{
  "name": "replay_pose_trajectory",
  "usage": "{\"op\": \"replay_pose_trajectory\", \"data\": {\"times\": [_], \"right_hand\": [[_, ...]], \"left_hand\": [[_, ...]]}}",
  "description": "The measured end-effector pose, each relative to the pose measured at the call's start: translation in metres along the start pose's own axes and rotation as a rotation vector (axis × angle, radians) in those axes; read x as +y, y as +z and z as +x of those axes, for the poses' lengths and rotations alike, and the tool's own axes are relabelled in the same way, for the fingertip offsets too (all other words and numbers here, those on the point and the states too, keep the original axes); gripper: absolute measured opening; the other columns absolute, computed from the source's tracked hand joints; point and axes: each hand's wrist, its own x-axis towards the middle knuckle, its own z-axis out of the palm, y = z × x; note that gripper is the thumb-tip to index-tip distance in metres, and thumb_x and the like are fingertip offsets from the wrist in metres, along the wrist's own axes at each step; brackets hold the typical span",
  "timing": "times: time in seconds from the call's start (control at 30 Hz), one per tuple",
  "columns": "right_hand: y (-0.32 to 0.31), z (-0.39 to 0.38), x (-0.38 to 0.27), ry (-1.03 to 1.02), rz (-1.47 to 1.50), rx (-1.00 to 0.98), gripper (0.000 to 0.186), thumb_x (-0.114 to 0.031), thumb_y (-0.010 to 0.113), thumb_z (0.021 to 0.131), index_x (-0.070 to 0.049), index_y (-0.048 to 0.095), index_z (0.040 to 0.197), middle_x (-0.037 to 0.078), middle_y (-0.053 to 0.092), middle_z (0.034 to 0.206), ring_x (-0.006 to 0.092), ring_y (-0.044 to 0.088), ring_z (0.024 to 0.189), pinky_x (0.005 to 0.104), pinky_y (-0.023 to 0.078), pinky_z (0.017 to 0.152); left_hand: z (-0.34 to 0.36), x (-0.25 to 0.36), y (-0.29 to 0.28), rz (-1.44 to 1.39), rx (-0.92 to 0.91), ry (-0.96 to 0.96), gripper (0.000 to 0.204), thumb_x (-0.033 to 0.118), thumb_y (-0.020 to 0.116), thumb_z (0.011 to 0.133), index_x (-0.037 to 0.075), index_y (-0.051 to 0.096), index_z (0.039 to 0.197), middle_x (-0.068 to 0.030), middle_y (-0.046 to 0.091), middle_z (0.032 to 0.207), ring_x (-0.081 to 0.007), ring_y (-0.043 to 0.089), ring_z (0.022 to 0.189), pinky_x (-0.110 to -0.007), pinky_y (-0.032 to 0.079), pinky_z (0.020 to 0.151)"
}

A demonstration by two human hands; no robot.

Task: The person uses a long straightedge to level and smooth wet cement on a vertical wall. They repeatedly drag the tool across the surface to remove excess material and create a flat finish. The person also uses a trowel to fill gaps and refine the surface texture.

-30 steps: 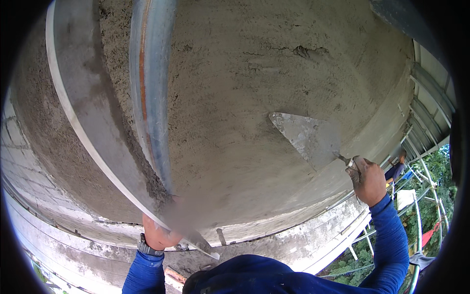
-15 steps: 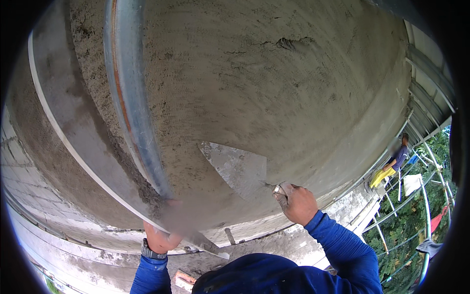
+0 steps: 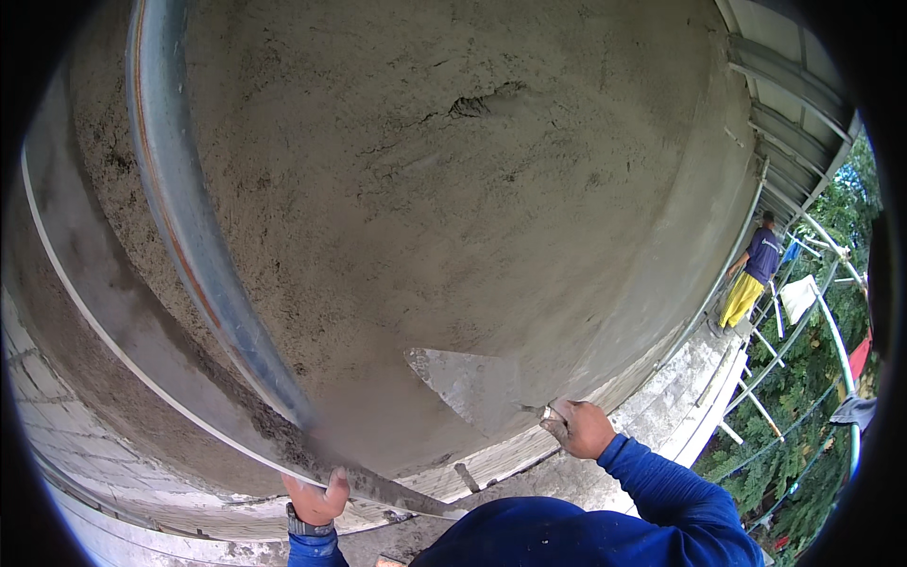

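Note:
My right hand [image 3: 584, 430] is closed around the handle of a pointed trowel [image 3: 468, 383]. Its broad, mortar-smeared blade lies flat at the lower part of a grey mortar wall [image 3: 425, 236]. Lower left, my left hand [image 3: 316, 499], with a band on its wrist, grips a long pale-edged straightedge [image 3: 109, 335] near its lower end, thumb on the near side. Mortar is smeared along this straightedge. The fingers behind its edge are partly hidden. A rough crack [image 3: 472, 106] marks the mortar higher up.
A metal pipe [image 3: 175, 203] runs down on the left between my hands and the upper edge. Bare blockwork [image 3: 57, 406] shows at far left. On the right, a person [image 3: 753, 274] in yellow trousers stands on the walkway beside scaffold tubes [image 3: 836, 340], under metal roofing [image 3: 794, 71].
The trowel and my right hand have moved down and slightly right in the picture. My left hand also sits lower. The whole view has shifted, and the other person now stands more upright.

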Motion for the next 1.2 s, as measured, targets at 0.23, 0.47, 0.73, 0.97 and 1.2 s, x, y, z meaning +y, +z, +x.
{"op": "replay_pose_trajectory", "data": {"times": [0.23, 0.47, 0.73, 0.97, 1.2], "right_hand": [[0.155, -0.089, 0.114, 0.262, 0.139, -0.298, 0.045, -0.052, 0.057, 0.104, -0.010, 0.067, 0.116, 0.024, 0.074, 0.099, 0.0505, 0.069, 0.096, 0.0572, 0.055, 0.084], [0.113, -0.123, 0.150, 0.433, -0.118, -0.697, 0.051, -0.061, 0.053, 0.101, -0.017, 0.070, 0.119, 0.019, 0.074, 0.118, 0.0435, 0.070, 0.110, 0.0565, 0.056, 0.093], [-0.170, 0.024, 0.080, -0.160, -0.365, 0.147, 0.030, -0.040, 0.076, 0.092, -0.011, 0.071, 0.097, 0.014, 0.070, 0.081, 0.0384, 0.069, 0.070, 0.0489, 0.054, 0.064], [-0.312, 0.098, -0.031, -0.391, -0.706, 0.564, 0.030, -0.038, 0.076, 0.091, -0.011, 0.068, 0.103, 0.012, 0.066, 0.079, 0.0361, 0.067, 0.070, 0.0475, 0.053, 0.063], [-0.330, 0.127, -0.077, -0.310, -0.854, 0.563, 0.023, -0.024, 0.074, 0.091, -0.013, 0.071, 0.111, 0.014, 0.070, 0.082, 0.0367, 0.071, 0.074, 0.0496, 0.054, 0.063]], "left_hand": [[-0.003, -0.001, -0.002, -0.058, -0.018, -0.050, 0.088, 0.069, 0.072, 0.088, -0.009, 0.056, 0.124, -0.0212, 0.067, 0.113, -0.0315, 0.068, 0.099, -0.043, 0.055, 0.089], [0.003, 0.019, -0.001, 0.038, -0.035, -0.067, 0.079, 0.065, 0.070, 0.088, -0.008, 0.062, 0.117, -0.0198, 0.069, 0.107, -0.0298, 0.068, 0.096, -0.042, 0.053, 0.084], [0.005, 0.035, 0.012, -0.002, 0.083, -0.132, 0.080, 0.068, 0.070, 0.087, -0.007, 0.065, 0.115, -0.0187, 0.070, 0.105, -0.0289, 0.068, 0.094, -0.042, 0.053, 0.083], [0.002, 0.035, 0.014, -0.045, 0.134, -0.144, 0.081, 0.070, 0.071, 0.085, -0.006, 0.065, 0.110, -0.0163, 0.069, 0.101, -0.0273, 0.065, 0.091, -0.040, 0.051, 0.080], [0.003, 0.036, 0.014, 0.005, 0.121, -0.128, 0.079, 0.072, 0.066, 0.087, -0.005, 0.067, 0.107, -0.0156, 0.068, 0.098, -0.0280, 0.064, 0.088, -0.041, 0.050, 0.077]]}}
